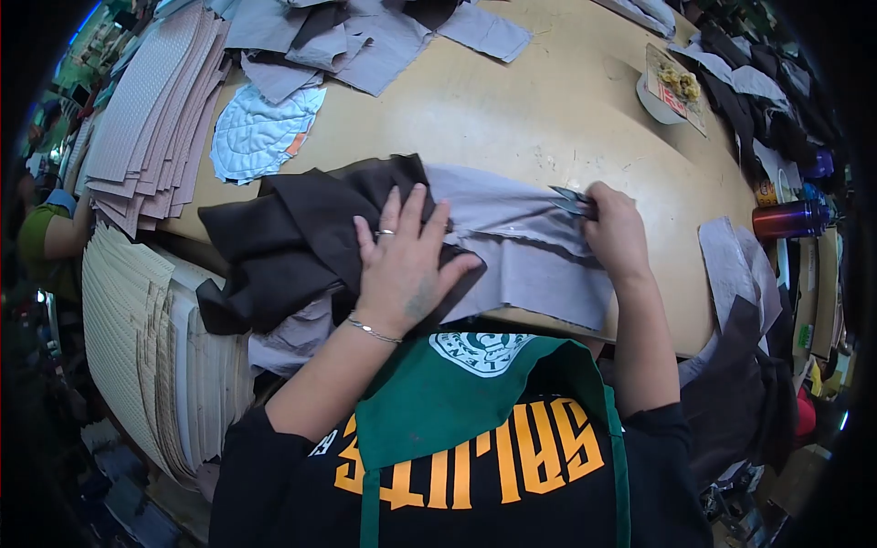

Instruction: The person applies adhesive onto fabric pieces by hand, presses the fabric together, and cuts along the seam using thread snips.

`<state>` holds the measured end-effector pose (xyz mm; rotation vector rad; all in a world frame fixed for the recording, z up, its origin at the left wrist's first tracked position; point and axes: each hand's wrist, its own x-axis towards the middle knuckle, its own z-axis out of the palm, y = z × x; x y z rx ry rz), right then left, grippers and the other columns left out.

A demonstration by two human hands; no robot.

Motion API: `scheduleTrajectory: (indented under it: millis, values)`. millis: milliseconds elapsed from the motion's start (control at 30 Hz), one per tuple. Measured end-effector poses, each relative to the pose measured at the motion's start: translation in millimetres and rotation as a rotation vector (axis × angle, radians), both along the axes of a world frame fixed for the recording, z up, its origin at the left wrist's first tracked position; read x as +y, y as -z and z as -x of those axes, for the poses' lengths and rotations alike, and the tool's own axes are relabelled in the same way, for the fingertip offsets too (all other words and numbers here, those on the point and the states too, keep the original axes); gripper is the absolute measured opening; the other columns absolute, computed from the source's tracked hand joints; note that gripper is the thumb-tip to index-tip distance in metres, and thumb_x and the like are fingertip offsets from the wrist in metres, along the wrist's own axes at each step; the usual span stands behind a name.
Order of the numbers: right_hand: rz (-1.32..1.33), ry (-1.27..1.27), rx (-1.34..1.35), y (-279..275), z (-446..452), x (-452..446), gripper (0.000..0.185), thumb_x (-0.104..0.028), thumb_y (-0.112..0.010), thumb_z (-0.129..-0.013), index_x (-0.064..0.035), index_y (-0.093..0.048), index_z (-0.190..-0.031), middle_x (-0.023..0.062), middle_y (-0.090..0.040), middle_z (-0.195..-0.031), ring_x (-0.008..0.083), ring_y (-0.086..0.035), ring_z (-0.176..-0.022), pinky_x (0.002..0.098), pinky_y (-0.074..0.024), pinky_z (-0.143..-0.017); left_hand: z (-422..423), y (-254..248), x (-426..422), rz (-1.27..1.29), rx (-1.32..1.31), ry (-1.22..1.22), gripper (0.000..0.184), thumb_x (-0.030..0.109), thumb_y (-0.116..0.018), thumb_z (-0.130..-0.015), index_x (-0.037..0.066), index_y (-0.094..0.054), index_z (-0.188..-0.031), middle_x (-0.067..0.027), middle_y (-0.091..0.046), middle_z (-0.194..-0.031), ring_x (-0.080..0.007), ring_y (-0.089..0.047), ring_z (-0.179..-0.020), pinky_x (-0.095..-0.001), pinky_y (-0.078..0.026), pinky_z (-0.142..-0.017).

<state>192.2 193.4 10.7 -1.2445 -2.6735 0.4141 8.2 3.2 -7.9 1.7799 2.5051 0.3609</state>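
Note:
A bunched piece of dark fabric (292, 228) lies across the front of the table, joined or overlapping with light grey fabric (539, 283) to its right. My left hand (408, 251) rests flat on the dark fabric, fingers spread, with a ring and a bracelet on it. In my right hand (617, 228) is a pair of thread snips (571, 199), the fingers wrapped round it. Its blades point left over the grey fabric, close to a seam with loose edges. Whether the blades touch the cloth, I cannot tell.
Stacks of patterned sheets (151, 110) stand at the left, near a quilted light-blue piece (265, 132). Grey fabric pieces (384, 46) pile at the back. A white bowl (660, 102) sits back right; a tumbler (790, 219) and hanging cloth (740, 365) are at the right edge.

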Motion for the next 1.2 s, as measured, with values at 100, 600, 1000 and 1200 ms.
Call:
scheduleTrajectory:
  millis: [100, 600, 1000, 1200]
  values:
    - [-0.098, 0.0, 0.122, 11, -18, -9, 0.014, 0.0, -0.062, -0.068, -0.0051, -0.053, -0.078, 0.0131, -0.059, -0.072, 0.0328, -0.055, -0.072, 0.0429, -0.044, -0.066, -7, -7, 5, 0.03, -0.143, 0.0, 0.071, 0.055, -0.062, -0.077, 0.012, -0.047, -0.132, -0.0145, -0.031, -0.144, -0.037, -0.024, -0.135, -0.0711, -0.017, -0.098]
    - [-0.238, -0.365, 0.016, -23, 12, -43, 0.04, -0.021, -0.068, -0.073, -0.0173, -0.06, -0.112, 0.002, -0.051, -0.082, 0.0225, -0.051, -0.081, 0.0364, -0.0418, -0.065, -4, -13, 20, 0.167, -0.253, -0.019, 0.096, 0.055, -0.074, -0.062, 0.017, -0.034, -0.141, -0.0154, -0.015, -0.15, -0.0396, -0.009, -0.139, -0.0745, -0.013, -0.096]
    - [-0.409, -0.434, -0.069, -26, 6, -57, 0.037, -0.017, -0.057, -0.075, -0.019, -0.06, -0.112, 0.0004, -0.048, -0.084, 0.019, -0.048, -0.081, 0.0324, -0.0352, -0.063, 3, -15, 20, 0.18, -0.344, 0.005, 0.104, 0.047, -0.081, -0.056, 0.019, -0.032, -0.143, -0.0155, -0.013, -0.151, -0.0394, -0.005, -0.14, -0.0742, -0.011, -0.096]
    - [-0.394, -0.433, -0.072, -22, 8, -58, 0.036, -0.017, -0.057, -0.076, -0.0186, -0.06, -0.111, 0.0003, -0.048, -0.083, 0.0188, -0.048, -0.08, 0.0322, -0.0352, -0.062, 3, -15, 19, 0.175, -0.342, 0.005, 0.103, 0.048, -0.08, -0.056, 0.019, -0.032, -0.143, -0.015, -0.014, -0.151, -0.0383, -0.005, -0.14, -0.0744, -0.011, -0.096]
